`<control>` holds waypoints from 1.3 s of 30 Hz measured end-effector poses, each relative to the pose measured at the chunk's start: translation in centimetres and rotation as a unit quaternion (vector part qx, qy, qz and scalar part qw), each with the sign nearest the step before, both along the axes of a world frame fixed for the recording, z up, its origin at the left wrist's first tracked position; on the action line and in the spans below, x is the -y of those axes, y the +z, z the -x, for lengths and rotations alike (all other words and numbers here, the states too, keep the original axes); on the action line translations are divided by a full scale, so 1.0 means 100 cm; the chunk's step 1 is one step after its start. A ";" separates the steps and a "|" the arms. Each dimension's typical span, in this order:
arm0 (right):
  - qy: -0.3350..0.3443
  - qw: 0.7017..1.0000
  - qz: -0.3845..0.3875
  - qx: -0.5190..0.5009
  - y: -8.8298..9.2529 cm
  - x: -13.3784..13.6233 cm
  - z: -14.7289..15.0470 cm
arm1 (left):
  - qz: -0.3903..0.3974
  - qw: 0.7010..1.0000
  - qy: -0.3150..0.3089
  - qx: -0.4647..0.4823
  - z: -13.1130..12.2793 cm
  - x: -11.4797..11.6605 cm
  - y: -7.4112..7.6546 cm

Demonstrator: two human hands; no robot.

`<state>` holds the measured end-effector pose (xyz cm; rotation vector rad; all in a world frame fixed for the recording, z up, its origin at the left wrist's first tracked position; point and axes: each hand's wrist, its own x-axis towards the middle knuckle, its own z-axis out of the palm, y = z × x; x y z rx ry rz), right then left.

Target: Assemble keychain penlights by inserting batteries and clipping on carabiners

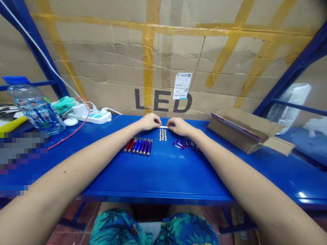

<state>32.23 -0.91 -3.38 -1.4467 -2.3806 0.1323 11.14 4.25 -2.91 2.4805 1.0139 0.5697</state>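
My left hand [148, 121] and my right hand [179, 126] face each other at the far side of the blue table, fingers curled and pinched. Between their fingertips lies a short silvery row [164, 127], touched at both ends; it is too small to make out exactly. Just in front of it, several button cells [162, 134] sit in neat lines. Left of them, small metal penlights [138, 146] in red, blue and purple lie side by side. Several carabiners [187, 144], purple and dark, are partly hidden behind my right forearm.
An open cardboard box [230, 132] stands at the right. On the left are a water bottle [38, 109], a white power strip [98, 116], a white mouse-like object [71, 121] and a red cable [74, 132]. A large carton [114, 68] closes off the back.
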 end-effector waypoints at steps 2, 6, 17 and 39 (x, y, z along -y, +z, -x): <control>0.001 1.000 0.002 -0.001 0.000 0.001 0.000 | -0.003 1.000 0.001 -0.006 0.001 0.002 0.001; -0.004 1.000 0.007 -0.004 0.001 0.004 0.003 | 0.006 1.000 0.005 -0.017 0.002 0.005 0.004; 0.004 1.000 0.012 -0.010 0.001 0.007 0.003 | 0.021 0.999 0.008 -0.024 0.004 0.009 0.007; 0.257 0.966 -0.021 -0.033 0.021 0.097 0.062 | 0.054 0.969 -0.133 -0.201 0.036 0.051 0.060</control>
